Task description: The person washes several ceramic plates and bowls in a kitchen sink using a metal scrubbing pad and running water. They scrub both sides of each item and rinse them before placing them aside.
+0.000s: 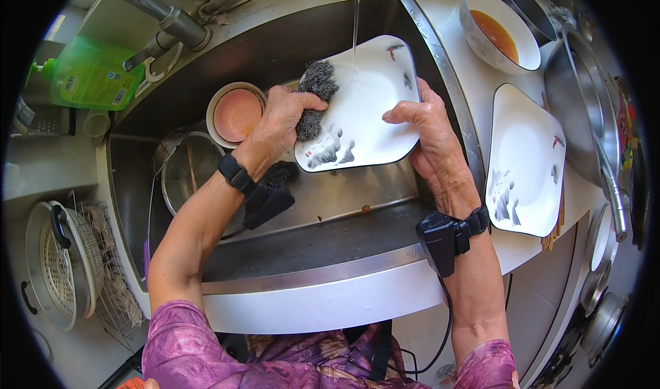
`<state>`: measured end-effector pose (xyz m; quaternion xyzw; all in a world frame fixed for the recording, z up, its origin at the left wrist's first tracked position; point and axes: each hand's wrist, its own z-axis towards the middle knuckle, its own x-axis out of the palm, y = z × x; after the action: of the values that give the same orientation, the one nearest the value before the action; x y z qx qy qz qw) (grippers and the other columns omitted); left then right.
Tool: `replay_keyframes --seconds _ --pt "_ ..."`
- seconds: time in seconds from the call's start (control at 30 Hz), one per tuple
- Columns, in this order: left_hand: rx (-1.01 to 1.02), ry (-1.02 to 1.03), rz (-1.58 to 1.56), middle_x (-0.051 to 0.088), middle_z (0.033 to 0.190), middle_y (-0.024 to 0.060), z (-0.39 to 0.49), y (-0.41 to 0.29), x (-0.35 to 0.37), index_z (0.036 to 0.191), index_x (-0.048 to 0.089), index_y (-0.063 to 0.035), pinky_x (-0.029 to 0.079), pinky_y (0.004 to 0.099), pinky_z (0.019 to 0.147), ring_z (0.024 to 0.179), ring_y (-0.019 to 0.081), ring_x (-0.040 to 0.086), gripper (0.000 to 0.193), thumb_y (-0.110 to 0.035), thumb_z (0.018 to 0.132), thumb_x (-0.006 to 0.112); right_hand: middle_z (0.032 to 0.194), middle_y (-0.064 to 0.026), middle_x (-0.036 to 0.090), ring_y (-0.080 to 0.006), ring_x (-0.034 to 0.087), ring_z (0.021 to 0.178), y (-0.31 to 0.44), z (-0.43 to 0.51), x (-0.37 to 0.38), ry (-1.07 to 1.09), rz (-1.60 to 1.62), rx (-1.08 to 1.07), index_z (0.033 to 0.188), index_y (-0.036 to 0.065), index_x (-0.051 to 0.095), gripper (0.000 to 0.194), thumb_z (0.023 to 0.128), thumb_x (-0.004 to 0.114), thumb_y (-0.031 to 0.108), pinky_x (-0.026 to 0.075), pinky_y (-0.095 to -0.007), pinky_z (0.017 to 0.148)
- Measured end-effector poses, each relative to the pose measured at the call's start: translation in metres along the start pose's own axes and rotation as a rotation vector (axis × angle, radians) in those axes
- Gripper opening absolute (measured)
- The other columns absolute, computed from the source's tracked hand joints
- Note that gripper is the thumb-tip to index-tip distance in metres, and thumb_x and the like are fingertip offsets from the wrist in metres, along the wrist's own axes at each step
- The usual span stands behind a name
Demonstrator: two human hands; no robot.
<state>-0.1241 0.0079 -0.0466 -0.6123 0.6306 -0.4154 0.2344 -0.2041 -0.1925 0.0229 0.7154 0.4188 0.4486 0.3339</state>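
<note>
A white squarish plate with a dark rim and painted ink landscape is tilted over the sink, held at its right edge by my right hand. My left hand grips a steel wool scrubber against the plate's left edge. A thin stream of water falls onto the plate's upper part. Left of my left hand, a bowl of pinkish liquid stands in the stainless steel sink. Another dark scrubber lies below my left hand, partly hidden by the wrist device.
On the right counter are a similar plate over chopsticks, a bowl of orange-brown liquid and a metal wok. A strainer rests in the sink's left part. A green soap bottle and the faucet are at upper left.
</note>
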Motion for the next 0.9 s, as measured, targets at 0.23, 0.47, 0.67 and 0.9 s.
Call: replay_keyframes --seconds 0.23,0.47,0.67,0.9 --pt "-0.128 -0.031 -0.003 0.070 0.086 0.0167 -0.011 0.000 -0.003 0.093 0.067 0.0122 0.059 0.0361 0.066 0.070 0.0237 0.069 0.018 0.006 0.076 0.069 0.109 -0.0165 0.059 -0.0256 0.061 0.097 -0.009 0.003 -0.003 0.067 -0.045 0.088 0.130 -0.007 0.046 0.068 0.062 0.051 -0.010 0.053 -0.0342 0.087" --pt "0.077 0.098 0.118 0.067 0.086 0.0093 0.025 -0.003 -0.017 0.098 0.062 0.0063 0.054 0.0308 0.071 0.075 0.0180 0.064 0.032 0.000 0.071 0.077 0.102 -0.0126 0.060 -0.0217 0.058 0.090 -0.009 0.005 -0.005 0.071 -0.131 0.046 0.130 -0.005 0.050 0.069 0.062 0.049 -0.010 0.050 -0.0297 0.082" --pt "0.087 -0.013 0.114 0.068 0.086 0.0120 0.031 0.004 -0.016 0.095 0.064 0.0078 0.056 0.0329 0.071 0.074 0.0201 0.067 0.025 0.005 0.072 0.073 0.100 -0.0117 0.060 -0.0218 0.059 0.090 -0.006 0.004 -0.007 0.066 -0.030 0.086 0.128 -0.005 0.051 0.064 0.064 0.054 -0.005 0.052 -0.0315 0.084" --pt "0.045 -0.082 -0.168 0.066 0.087 0.0162 0.013 0.012 -0.009 0.090 0.064 0.0129 0.057 0.0388 0.065 0.072 0.0260 0.067 0.018 0.009 0.073 0.069 0.100 -0.0103 0.061 -0.0209 0.061 0.092 -0.009 0.006 -0.004 0.036 -0.054 -0.108 0.124 -0.003 0.051 0.058 0.067 0.056 -0.004 0.054 -0.0338 0.082"
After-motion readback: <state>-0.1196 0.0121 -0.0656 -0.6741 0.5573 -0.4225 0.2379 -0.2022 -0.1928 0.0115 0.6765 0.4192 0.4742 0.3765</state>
